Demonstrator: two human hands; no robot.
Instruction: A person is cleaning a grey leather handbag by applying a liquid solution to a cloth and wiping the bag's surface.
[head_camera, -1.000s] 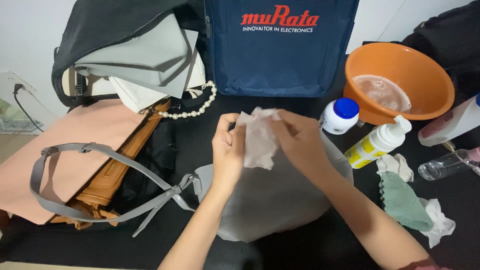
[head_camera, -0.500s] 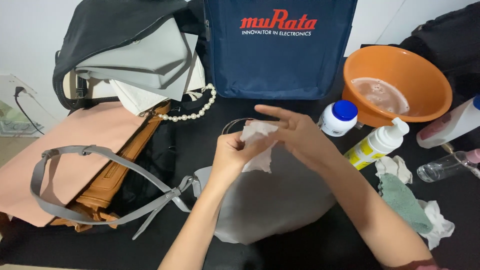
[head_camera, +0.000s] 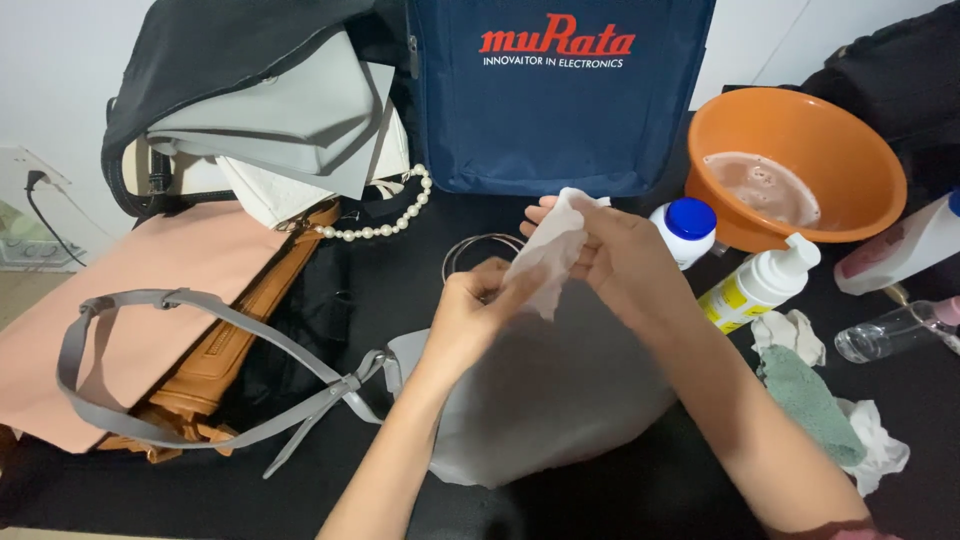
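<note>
Both my hands hold a white wet wipe (head_camera: 545, 262) above a grey handbag (head_camera: 560, 400) lying on the black table. My left hand (head_camera: 478, 310) pinches the wipe's lower end. My right hand (head_camera: 615, 262) grips its upper part, fingers curled around it. The bag's long grey strap (head_camera: 190, 302) loops out to the left. A thin metal ring (head_camera: 478, 246) lies just beyond my hands.
An orange basin (head_camera: 800, 140) of cloudy water sits at the back right, with a blue-capped jar (head_camera: 685, 230), a white pump bottle (head_camera: 762, 285) and a clear bottle (head_camera: 895, 332). Cloths (head_camera: 808, 395) lie right. A navy bag (head_camera: 555, 95), brown bag (head_camera: 235, 345), pink bag (head_camera: 140, 285) and pearl strand (head_camera: 385, 222) crowd the back left.
My hands have shifted the wipe slightly up and right, stretching it between them; it now hangs more folded and narrow than a second ago.
</note>
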